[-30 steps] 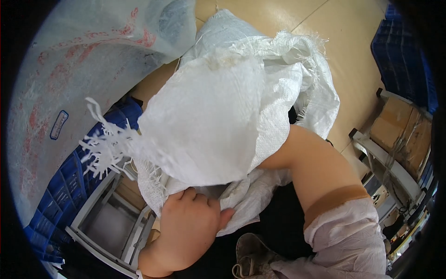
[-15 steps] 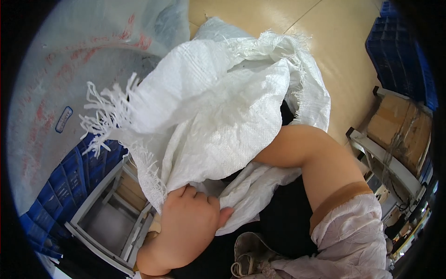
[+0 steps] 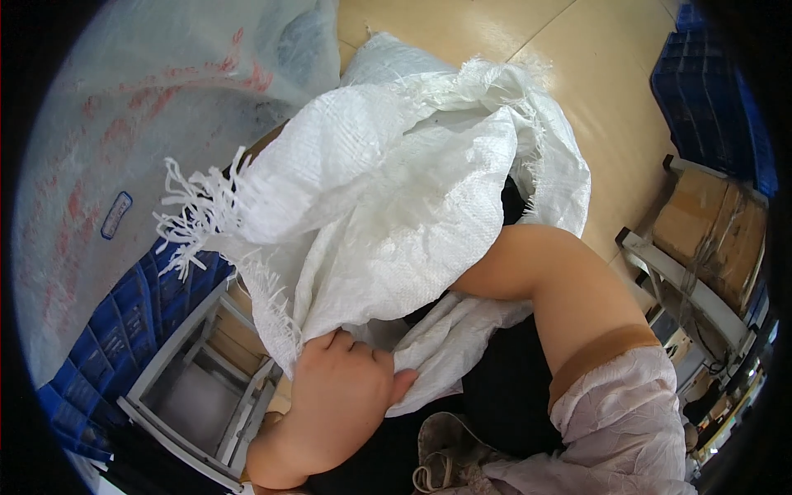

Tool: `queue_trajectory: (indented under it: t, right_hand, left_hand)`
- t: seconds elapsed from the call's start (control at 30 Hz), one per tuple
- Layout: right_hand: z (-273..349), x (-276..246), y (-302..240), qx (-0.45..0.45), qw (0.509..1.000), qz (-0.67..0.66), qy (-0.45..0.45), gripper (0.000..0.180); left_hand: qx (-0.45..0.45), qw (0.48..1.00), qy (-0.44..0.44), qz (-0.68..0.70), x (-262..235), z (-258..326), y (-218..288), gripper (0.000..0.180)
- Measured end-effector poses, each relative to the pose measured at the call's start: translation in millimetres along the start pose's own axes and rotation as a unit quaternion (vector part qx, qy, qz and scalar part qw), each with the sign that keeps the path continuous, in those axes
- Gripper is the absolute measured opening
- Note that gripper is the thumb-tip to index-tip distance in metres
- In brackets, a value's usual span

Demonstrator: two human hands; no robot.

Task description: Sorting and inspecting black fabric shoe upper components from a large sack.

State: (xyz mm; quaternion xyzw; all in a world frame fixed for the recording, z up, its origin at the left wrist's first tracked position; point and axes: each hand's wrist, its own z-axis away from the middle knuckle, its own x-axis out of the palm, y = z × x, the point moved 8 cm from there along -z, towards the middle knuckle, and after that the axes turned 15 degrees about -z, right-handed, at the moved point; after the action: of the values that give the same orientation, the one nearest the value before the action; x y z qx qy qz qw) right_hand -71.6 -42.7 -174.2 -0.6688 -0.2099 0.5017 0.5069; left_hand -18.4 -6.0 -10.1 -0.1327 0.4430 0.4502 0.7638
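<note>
Sack point(image 3: 421, 214), white and woven, is in the middle of our view and reaches toward twelve o'clock. Compared with one second ago, its upper side is less swollen and lies in folds, so for our work we see its folds and edges more clearly. Our left hand point(image 3: 342, 392), at seven o'clock, keeps its place, the fingers curled around the lower edge of the sack. Our right arm point(image 3: 569, 272) comes from four o'clock, bent at the elbow; its forearm goes under the cloth toward nine o'clock. The right hand is hidden there, so we cannot tell how its fingers are.
</note>
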Motion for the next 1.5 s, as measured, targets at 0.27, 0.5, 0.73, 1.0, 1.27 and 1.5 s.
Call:
queue_trajectory:
  t: [0.27, 0.5, 0.73, 1.0, 1.27, 1.5]
  right_hand:
    - [-3.9, -7.8, -7.4, -0.031, 0.999, 0.004, 0.007, 0.026]
    - [-5.4, -21.6, -19.0, -0.067, 0.998, 0.013, 0.015, 0.025]
    - [-1.1, -40.9, -35.0, -0.108, 0.993, 0.038, 0.001, 0.025]
    - [18.5, -108.8, -72.2, 0.126, 0.960, 0.060, -0.242, 0.030]
    - [47.9, -196.2, -62.7, 0.066, 0.957, -0.279, -0.040, 0.044]
    - [74.4, -209.4, -27.8, 0.062, 0.872, -0.480, 0.077, 0.055]
  left_hand:
    - [0.004, 1.000, 0.003, 0.021, 2.7, -2.2, -1.2, 0.029]
    - [0.002, 1.000, 0.005, 0.027, 2.7, -3.2, 3.7, 0.029]
    - [0.028, 0.995, 0.092, 0.020, 17.0, -11.4, -5.2, 0.035]
    - [-0.044, 0.997, 0.060, -0.028, 35.5, -12.2, -55.7, 0.045]
    - [0.044, 0.986, 0.122, -0.103, 60.2, -35.1, -52.9, 0.040]
    - [-0.055, 0.944, 0.169, 0.280, 63.0, -61.2, -84.2, 0.045]
